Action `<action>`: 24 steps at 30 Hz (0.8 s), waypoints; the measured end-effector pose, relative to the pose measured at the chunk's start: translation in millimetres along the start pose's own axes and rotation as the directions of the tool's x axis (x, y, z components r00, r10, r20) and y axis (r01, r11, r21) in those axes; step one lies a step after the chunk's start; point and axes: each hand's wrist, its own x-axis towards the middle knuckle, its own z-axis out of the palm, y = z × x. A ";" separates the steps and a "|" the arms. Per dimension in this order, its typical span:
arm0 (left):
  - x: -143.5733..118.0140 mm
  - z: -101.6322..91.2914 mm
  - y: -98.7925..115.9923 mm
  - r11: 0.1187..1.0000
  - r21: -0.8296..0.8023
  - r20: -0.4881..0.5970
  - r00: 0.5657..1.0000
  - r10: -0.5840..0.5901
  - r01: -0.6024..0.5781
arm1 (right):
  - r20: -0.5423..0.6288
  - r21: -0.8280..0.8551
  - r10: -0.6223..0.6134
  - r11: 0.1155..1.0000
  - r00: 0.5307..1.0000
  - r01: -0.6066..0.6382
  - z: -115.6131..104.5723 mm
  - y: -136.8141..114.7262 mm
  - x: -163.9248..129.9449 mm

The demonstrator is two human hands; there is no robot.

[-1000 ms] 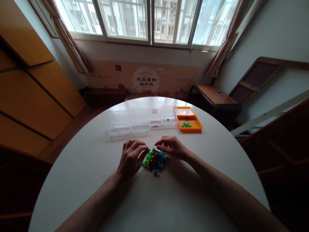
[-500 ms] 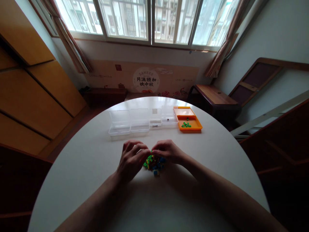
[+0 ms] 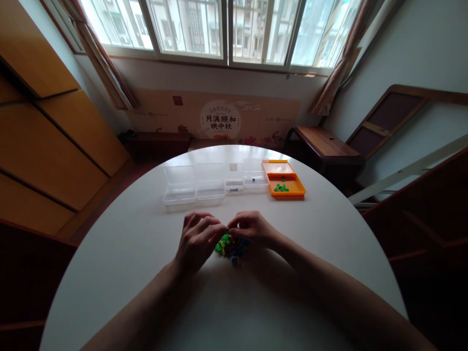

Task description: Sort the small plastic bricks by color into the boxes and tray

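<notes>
My left hand (image 3: 197, 240) and my right hand (image 3: 255, 229) meet fingertip to fingertip over the middle of the white table. Both are closed in a pinch at a tiny green block (image 3: 228, 228) between them; the fingers cover most of it. Right below lies a pile of small plastic blocks (image 3: 233, 249) in green, yellow, brown and blue, partly hidden by the hands. Farther back, an orange box (image 3: 300, 187) with its lid open contains several green blocks (image 3: 281, 187).
Clear plastic boxes (image 3: 181, 196) with raised lids stand in a row left of the orange box. One clear box (image 3: 261, 181) has a small dark piece (image 3: 253, 180) in it. The round white table (image 3: 120, 234) curves away toward a wooden chair (image 3: 325, 141) and the window wall.
Both hands stay pinched together over the pile, with only slight finger movement around the green block. The whole view has shifted a little.
</notes>
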 end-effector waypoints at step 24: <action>-2.2 4.8 -5.2 0.999 0.021 0.061 0.997 -0.049 0.048 | -0.223 -0.309 -0.177 0.945 0.959 0.103 -22.2 11.2 5.4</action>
